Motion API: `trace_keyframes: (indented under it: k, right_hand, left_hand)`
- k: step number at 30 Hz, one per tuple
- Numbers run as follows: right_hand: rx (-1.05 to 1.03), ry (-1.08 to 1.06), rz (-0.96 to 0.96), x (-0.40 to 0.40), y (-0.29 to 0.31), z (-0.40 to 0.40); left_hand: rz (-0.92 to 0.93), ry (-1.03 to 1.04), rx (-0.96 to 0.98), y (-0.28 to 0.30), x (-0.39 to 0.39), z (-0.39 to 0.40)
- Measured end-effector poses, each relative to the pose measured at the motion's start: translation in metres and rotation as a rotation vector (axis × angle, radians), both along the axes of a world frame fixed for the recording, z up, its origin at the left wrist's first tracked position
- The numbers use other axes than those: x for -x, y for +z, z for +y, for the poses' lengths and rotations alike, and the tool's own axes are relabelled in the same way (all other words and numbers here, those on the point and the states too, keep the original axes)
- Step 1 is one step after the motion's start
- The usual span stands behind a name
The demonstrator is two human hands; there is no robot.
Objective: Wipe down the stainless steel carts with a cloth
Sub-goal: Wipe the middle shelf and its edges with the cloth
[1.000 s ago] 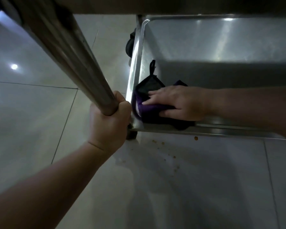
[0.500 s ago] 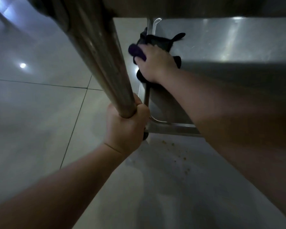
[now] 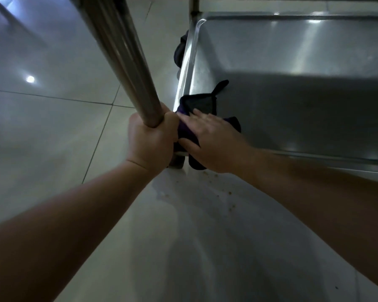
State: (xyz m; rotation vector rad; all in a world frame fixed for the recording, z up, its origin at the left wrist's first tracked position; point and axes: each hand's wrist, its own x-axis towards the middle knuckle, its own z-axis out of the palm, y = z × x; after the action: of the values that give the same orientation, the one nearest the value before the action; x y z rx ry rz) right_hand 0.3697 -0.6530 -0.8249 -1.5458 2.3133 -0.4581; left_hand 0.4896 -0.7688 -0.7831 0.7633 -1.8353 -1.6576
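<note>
Cloth (image 3: 189, 129) is dark, black with a purple side showing, and it's sitting at the near left corner of the cart's bottom shelf (image 3: 292, 101), partly draped over the near rim so a bit hangs down past the edge. Nearest to the camera are both forearms coming in from the bottom. The right hand (image 3: 214, 144) lies flat on top of the cloth, fingers (image 3: 196, 118) straight and only slightly spread, pointing toward the left corner, pressing the fabric down rather than bunching it. So the cloth is under the palm and fingers, sticking out beyond the fingertips on the far side and peeking out below the thumb on the near side. A little loop tab (image 3: 222, 86) on the cloth pokes out past the fingers toward the back of the shelf.

Just left of that, touching the cloth's edge, the left hand (image 3: 152, 140) is wrapped tight around the cart's upright steel post (image 3: 127, 57), fingers curled fully round it.

Some small crumbs (image 3: 223, 188) are scattered on the tiled floor (image 3: 52, 131) just in front of the shelf. Further back, a dark caster wheel (image 3: 179, 53) shows beside the shelf's left rim.
</note>
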Motion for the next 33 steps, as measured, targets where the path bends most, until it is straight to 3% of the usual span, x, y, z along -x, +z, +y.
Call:
trace_keyframes:
  k: [8,13,17,20,24,33]
  right_hand:
    - [-0.045,0.071,-0.06,0.03,0.007,0.073]
    - [-0.099,0.054,-0.058,0.054,0.009,0.108]
    - [-0.121,0.041,-0.078,0.076,0.008,0.147]
    - [-0.11,0.022,-0.087,0.091,0.008,0.179]
    - [-0.114,-0.026,-0.094,0.113,0.005,0.223]
    - [-0.128,-0.082,-0.044,0.157,0.004,0.311]
  left_hand:
    - [-0.241,0.207,0.137,0.012,-0.002,0.015]
    - [-0.433,0.344,0.123,0.017,-0.007,0.024]
    - [-0.767,0.334,0.034,-0.001,-0.031,0.053]
    - [-0.914,0.176,-0.062,-0.013,-0.041,0.085]
    - [-0.94,-0.05,0.118,-0.011,-0.018,0.122]
    - [-0.724,-0.396,0.537,0.003,0.065,0.191]
